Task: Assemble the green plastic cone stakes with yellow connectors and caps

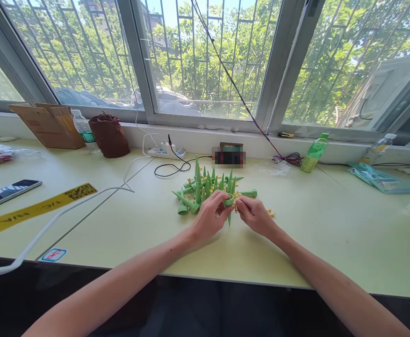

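Observation:
My left hand [212,213] is closed around a green plastic spike [228,201], its wide hollow end up and its pointed tip downward. Right beside it, the closed fingers of my right hand [255,215] pinch a small yellow plastic piece [236,207] at the spike's rim; whether the two parts touch I cannot tell. Just behind my hands is a pile of similar green spikes [197,192], several upright and others lying down, mixed with small yellow pieces. More yellow bits [270,212] lie close to my right wrist.
Along the window sill stand a cardboard box [50,126], a brown pouch [109,135], a power strip [166,150] with cables and a green bottle [314,152]. A phone [10,194] and a white cable with a yellow tag [39,209] are at left. Blue plastic packaging [380,178] lies at right.

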